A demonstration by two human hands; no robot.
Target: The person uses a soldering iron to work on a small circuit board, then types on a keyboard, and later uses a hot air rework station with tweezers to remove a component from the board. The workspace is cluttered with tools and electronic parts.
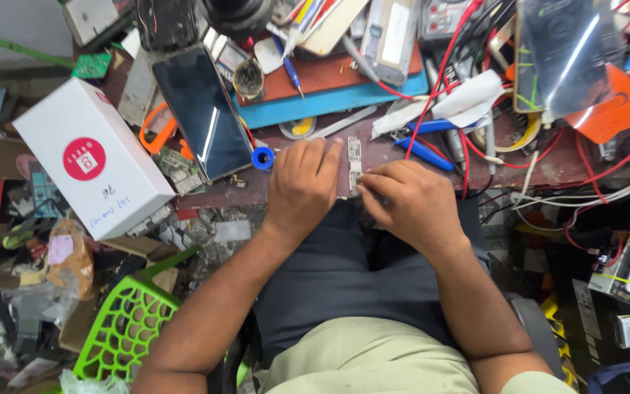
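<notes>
A narrow phone circuit board (354, 162) lies lengthwise at the near edge of the brown workbench (548, 171). My left hand (300, 186) is closed around its left side and holds it against the bench edge. My right hand (410, 201) has its fingers curled, with the fingertips pressed on the board's right side. Whether a small tool sits in the right fingers is hidden. Both forearms reach up from my lap.
A dark phone (202, 109) lies left of the hands, next to a white box (92, 157). Blue-handled pliers (424, 149), red wires (439, 80), a blue mat (329, 102) and a blue tape roll (262, 157) crowd the bench. A green plastic chair (129, 325) stands lower left.
</notes>
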